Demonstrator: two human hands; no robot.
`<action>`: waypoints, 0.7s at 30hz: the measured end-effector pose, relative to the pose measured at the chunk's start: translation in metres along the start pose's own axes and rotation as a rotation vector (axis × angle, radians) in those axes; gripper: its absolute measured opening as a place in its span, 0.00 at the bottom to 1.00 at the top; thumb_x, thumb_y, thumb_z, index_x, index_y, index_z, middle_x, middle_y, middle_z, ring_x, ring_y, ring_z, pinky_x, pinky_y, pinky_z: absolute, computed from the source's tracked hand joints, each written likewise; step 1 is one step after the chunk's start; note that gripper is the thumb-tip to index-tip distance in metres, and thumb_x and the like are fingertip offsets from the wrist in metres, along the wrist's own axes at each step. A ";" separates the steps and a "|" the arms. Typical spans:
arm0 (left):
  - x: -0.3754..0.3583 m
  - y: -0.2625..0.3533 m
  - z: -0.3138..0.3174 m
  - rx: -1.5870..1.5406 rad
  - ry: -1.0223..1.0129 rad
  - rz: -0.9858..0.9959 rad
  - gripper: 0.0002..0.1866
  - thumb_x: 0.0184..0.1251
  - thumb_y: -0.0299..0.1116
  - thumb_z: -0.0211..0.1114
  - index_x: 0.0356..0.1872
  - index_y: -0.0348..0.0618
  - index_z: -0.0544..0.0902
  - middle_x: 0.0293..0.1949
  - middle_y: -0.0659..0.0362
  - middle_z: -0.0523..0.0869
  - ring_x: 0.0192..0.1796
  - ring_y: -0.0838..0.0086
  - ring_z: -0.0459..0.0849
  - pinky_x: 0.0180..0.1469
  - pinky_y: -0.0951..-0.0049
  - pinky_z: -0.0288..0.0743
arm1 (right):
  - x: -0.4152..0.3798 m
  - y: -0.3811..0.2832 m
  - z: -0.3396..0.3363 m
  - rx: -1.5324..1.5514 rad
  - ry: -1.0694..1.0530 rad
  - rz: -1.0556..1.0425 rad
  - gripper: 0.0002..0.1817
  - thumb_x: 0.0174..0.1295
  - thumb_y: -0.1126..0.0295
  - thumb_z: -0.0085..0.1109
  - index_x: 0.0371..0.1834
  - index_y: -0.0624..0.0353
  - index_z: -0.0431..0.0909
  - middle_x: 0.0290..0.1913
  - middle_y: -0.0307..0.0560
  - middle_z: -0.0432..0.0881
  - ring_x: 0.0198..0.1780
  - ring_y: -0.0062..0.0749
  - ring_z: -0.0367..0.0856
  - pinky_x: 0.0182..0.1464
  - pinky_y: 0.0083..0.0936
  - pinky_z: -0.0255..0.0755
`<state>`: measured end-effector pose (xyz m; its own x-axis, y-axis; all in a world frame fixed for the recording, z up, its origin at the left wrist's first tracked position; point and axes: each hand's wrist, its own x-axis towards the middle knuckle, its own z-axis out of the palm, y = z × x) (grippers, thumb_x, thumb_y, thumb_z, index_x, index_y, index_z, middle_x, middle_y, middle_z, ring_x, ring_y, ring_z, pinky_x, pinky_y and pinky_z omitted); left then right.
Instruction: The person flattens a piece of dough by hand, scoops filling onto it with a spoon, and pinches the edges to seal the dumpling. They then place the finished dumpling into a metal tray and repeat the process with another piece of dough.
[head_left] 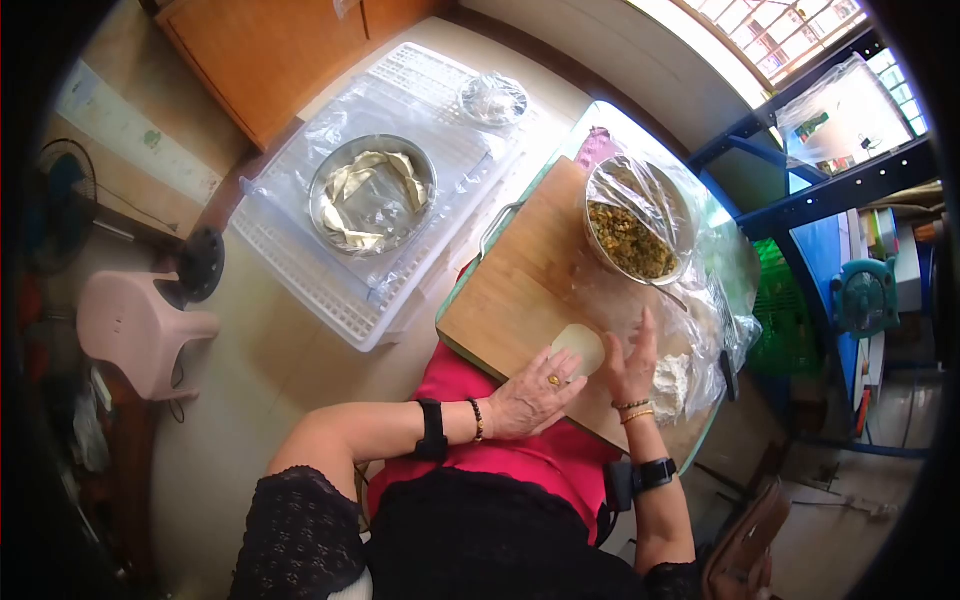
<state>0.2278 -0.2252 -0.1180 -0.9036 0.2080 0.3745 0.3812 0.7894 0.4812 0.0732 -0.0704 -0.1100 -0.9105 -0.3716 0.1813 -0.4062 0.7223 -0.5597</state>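
Observation:
My left hand [535, 395] lies with its fingers stretched out over the lower left edge of a round, pale dough wrapper [580, 347]. The wrapper is flat on a wooden board [515, 285]. Just right of it, my right hand [632, 368] is raised on edge with fingers apart and nothing in them. Beyond my hands stands a metal bowl [687, 222] of chopped filling [632, 238], partly covered by plastic film. A utensil handle [672, 297] sticks out near the bowl's front. White flour [672, 387] is heaped beside my right wrist.
On the left, a white plastic crate [300, 290] carries a round metal pan [318, 205] with folded dumplings [350, 182] along its wall. A smaller film-covered bowl [493, 98] sits behind. Farther left stands a pink stool [130, 320]. Plastic sheeting [725, 270] drapes the board's right side.

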 end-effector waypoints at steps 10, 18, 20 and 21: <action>-0.013 -0.008 -0.009 0.009 -0.224 -0.021 0.31 0.60 0.48 0.65 0.61 0.40 0.73 0.64 0.48 0.71 0.73 0.57 0.63 0.75 0.42 0.45 | -0.005 -0.027 0.029 -0.326 -0.055 -0.161 0.48 0.51 0.47 0.70 0.72 0.60 0.60 0.60 0.57 0.73 0.63 0.51 0.70 0.61 0.44 0.60; -0.002 -0.006 -0.015 -0.069 -0.152 -0.161 0.31 0.61 0.46 0.65 0.63 0.41 0.71 0.65 0.46 0.69 0.72 0.53 0.61 0.75 0.44 0.44 | 0.019 -0.003 0.015 -0.153 0.044 -0.034 0.42 0.55 0.67 0.65 0.74 0.62 0.57 0.54 0.57 0.77 0.56 0.49 0.76 0.56 0.44 0.67; -0.003 -0.008 -0.016 0.016 -0.042 -0.134 0.31 0.61 0.44 0.66 0.63 0.41 0.72 0.67 0.45 0.68 0.73 0.51 0.61 0.75 0.44 0.44 | 0.004 -0.017 0.002 -0.082 -0.018 -0.079 0.42 0.56 0.67 0.64 0.74 0.62 0.57 0.54 0.57 0.76 0.56 0.50 0.76 0.56 0.43 0.67; -0.004 -0.010 -0.018 0.016 -0.050 -0.133 0.31 0.61 0.44 0.66 0.63 0.41 0.72 0.67 0.45 0.68 0.73 0.51 0.61 0.75 0.44 0.44 | -0.004 -0.026 0.001 -0.012 -0.078 -0.128 0.41 0.56 0.68 0.64 0.74 0.61 0.57 0.55 0.57 0.76 0.56 0.50 0.76 0.56 0.43 0.68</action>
<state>0.2316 -0.2440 -0.1102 -0.9547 0.1288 0.2681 0.2542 0.8212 0.5108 0.0873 -0.0882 -0.0966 -0.8427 -0.5049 0.1869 -0.5198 0.6728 -0.5265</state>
